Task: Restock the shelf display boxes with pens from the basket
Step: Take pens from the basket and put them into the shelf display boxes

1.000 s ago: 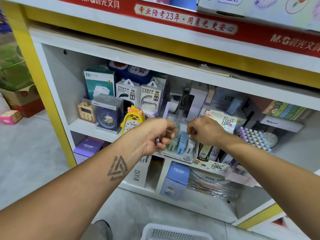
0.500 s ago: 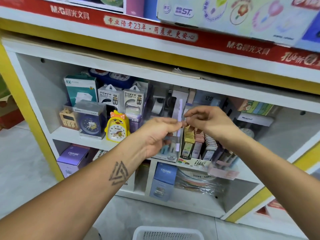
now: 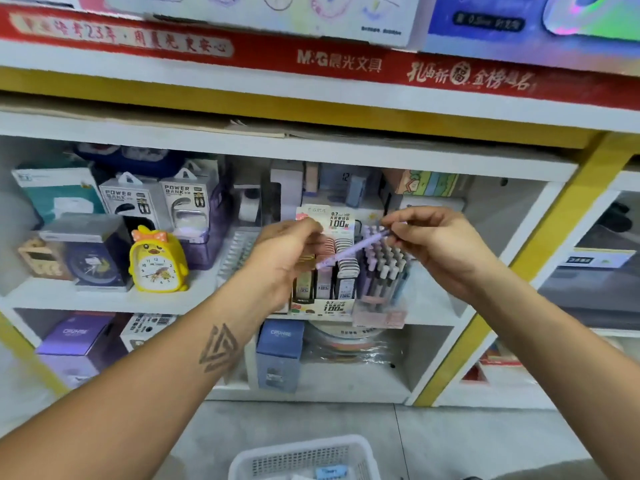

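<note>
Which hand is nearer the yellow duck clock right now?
Left. The left hand is just right of the yellow duck clock, holding the purple pen's lower end. The right hand pinches its upper end, farther right.

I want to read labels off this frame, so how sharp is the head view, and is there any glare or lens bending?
Head view: soft motion blur throughout, strongest at left, where the red banner smears; the yellow duck clock and both hands, left hand and right hand holding the lilac pen, read fairly clearly. Wide-angle bending bows the shelf edges. Lighting is even, without harsh glare.
</note>
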`<state>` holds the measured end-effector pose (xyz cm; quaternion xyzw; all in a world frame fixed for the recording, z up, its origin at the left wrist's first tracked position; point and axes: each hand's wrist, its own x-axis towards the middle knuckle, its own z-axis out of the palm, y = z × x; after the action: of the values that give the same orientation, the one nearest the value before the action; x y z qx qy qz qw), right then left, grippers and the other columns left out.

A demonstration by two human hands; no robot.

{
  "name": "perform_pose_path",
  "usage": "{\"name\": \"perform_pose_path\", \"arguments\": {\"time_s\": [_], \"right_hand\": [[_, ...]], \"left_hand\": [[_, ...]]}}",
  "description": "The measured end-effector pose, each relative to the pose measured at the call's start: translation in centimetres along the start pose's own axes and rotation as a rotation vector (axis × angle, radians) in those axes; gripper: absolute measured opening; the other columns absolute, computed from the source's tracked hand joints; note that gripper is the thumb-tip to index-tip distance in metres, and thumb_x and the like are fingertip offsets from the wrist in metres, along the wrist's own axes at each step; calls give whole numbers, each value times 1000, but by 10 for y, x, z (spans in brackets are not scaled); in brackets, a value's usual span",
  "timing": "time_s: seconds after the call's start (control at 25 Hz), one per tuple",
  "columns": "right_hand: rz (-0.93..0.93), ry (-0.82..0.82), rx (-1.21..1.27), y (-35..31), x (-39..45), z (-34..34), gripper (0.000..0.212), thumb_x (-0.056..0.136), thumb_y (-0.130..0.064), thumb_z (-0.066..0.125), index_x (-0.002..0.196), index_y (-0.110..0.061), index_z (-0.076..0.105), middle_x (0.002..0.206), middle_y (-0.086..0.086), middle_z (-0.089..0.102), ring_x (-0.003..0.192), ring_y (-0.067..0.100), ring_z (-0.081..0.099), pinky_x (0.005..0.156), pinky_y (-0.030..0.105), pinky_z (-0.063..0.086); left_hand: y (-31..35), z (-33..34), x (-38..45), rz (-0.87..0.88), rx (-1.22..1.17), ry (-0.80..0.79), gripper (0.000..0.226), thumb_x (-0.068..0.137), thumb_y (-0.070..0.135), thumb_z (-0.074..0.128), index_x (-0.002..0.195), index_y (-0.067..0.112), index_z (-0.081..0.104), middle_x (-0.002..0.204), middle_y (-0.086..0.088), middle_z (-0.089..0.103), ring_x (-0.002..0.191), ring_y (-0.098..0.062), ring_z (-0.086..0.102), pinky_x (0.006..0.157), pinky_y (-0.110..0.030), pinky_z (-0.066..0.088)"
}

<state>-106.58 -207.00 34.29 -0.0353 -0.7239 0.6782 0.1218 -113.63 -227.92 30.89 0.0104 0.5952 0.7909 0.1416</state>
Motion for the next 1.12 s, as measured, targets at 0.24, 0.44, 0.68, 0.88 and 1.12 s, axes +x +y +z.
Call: {"name": "perform_pose_path", "arguments": {"time_s": [0.24,0.44,0.68,0.88,1.12], "right_hand": [[-336,70,-521,2,-14,-10,18,84,-3,77,96,-10,66,83,4,70,75,17,68,77,29,58],[-599,142,-751,3,-20,-16,14,83,-13,81,91,-10,70,79,-5,69,74,0,66,69,13,52],[-541,-9,-990,39,-22,-1,11,84,-17,78,88,-9,70,78,5,73,74,26,68,68,44,53],[-528,-32,-950,38,-16,2,9,81,-18,81,82,-17,72,75,-2,72,70,18,67,65,42,54],[-572,-40,-1221,48,-11,6,14,92,-21,68,100,-15,79,97,1,66,94,23,61,71,33,48]], "left_hand": [[-33,5,-2,626,1202,-175,38,89,12,51,126,14,62,134,-2,58,120,-21,55,101,-26,42],[-54,4,-5,670,1497,-376,66,91,19,50,154,17,29,163,-2,22,149,-17,20,117,-21,11],[-56,7,-6,725,1568,-355,71,90,26,61,153,16,30,161,-1,26,145,-20,28,117,-29,24],[-55,8,-6,745,1560,-344,67,88,25,64,148,14,37,154,-4,36,139,-23,36,112,-33,33],[-53,10,-8,752,1551,-331,63,87,20,65,145,12,42,151,-4,41,137,-23,39,111,-33,33]]}}
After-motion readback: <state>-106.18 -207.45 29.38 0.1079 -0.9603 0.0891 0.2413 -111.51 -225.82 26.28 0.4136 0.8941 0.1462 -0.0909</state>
